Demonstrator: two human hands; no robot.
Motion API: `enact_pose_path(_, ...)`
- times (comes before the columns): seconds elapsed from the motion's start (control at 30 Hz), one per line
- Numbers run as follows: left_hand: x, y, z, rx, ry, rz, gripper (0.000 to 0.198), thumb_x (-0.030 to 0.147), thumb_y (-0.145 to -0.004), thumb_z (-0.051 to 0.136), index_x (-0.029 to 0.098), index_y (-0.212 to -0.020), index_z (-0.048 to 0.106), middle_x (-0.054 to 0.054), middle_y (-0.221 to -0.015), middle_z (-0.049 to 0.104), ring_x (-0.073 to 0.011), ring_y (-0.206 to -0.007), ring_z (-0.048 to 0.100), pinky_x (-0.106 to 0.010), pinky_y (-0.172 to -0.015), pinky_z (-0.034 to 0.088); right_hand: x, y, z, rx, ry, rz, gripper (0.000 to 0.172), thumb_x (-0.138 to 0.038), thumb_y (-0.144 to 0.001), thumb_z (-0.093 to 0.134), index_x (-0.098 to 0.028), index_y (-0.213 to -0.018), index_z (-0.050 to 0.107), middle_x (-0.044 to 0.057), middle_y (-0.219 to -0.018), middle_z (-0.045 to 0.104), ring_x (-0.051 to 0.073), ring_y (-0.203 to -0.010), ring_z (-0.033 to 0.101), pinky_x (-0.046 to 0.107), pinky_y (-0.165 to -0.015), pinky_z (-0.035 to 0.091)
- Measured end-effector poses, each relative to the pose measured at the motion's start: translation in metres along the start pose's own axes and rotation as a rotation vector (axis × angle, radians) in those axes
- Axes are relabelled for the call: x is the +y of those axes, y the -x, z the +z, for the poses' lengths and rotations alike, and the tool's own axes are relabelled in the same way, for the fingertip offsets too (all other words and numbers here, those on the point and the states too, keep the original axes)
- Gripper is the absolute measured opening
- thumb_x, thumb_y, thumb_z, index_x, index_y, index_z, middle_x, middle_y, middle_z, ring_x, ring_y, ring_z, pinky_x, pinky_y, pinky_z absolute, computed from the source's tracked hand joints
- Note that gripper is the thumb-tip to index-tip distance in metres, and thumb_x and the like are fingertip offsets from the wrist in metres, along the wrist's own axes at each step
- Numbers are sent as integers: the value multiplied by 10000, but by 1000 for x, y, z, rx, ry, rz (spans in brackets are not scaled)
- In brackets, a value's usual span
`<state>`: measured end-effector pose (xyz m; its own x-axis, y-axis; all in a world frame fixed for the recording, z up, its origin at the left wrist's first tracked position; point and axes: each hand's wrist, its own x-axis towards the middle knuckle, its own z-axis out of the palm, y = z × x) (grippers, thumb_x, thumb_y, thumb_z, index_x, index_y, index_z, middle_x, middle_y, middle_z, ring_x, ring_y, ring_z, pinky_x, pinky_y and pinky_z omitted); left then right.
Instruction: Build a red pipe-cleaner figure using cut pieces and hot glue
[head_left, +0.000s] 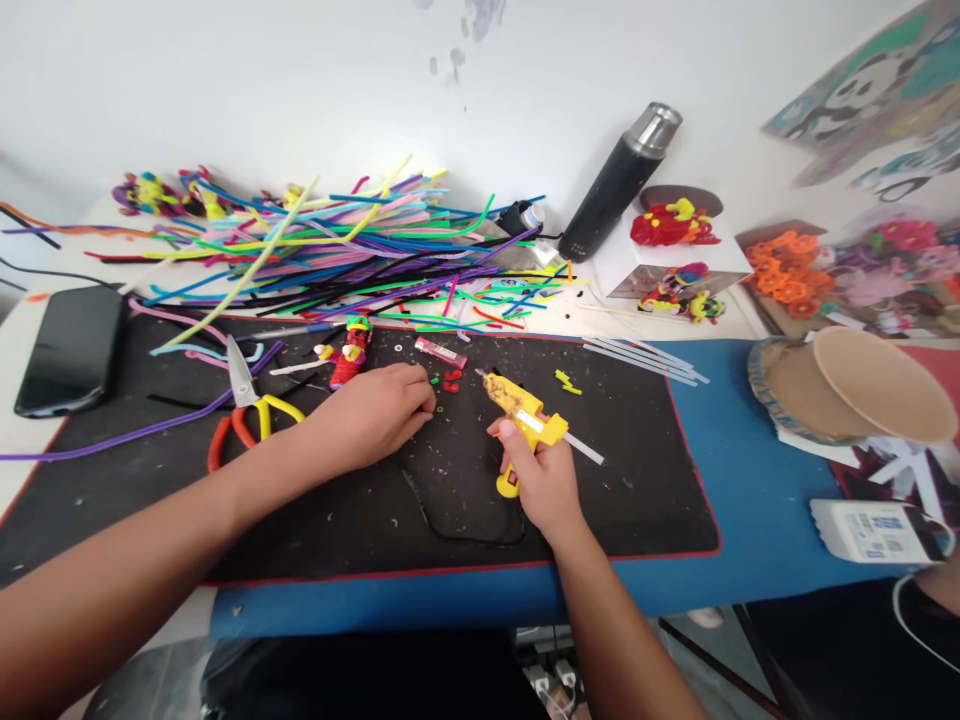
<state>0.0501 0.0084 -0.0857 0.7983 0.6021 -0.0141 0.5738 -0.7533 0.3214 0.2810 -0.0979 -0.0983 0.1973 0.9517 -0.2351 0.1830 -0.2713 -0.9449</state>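
My right hand (541, 478) is wrapped round a yellow glue gun (525, 415) on the black mat (637, 480), its nozzle pointing up-left toward small red curled pieces (451, 380). My left hand (373, 412) rests on the mat with its fingers curled, fingertips pinched beside tiny green and red bits; what they hold is too small to name. A small red and yellow pipe-cleaner figure (351, 352) lies just beyond the left hand. Scissors with red and yellow handles (244, 405) lie to its left.
A big heap of coloured pipe cleaners (315, 250) covers the back of the table. A phone (71, 348) lies far left, a black flask (619, 185) leans at the back, glue sticks (645, 358) lie right of the mat, paper plates (847, 385) and finished figures far right.
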Motion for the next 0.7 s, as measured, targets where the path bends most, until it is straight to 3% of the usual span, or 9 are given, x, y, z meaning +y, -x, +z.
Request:
enact_pose_path(0.23,-4,-9,-7,22,188,-93,180,292,-1002,554,214,-899,680,-42,-961,708,-210,-862,694,-344,-786,553,1,-1,0,-19,12,-1,422,-577,-929,625,-176,-879,749,-26,-540,576,152,-461,557,259,-492,466)
enact_pose_path(0.43,-5,-30,-6,89,78,-59,201,284,-1010,536,198,-925,697,-94,-1047,730,-274,-986,699,-413,-873,568,1,-1,-1,-29,31,-25,401,-541,-960,599,-190,-794,700,-24,-543,558,148,-481,544,260,-509,448)
enact_pose_path(0.7,-7,-36,-4,69,16,-36,221,274,-1023,530,187,-946,718,-104,-1047,733,-281,-1011,707,-422,-907,571,8,-1,-2,-54,67,-54,406,-539,-996,591,-190,-830,714,-18,-566,567,152,-494,552,260,-507,454)
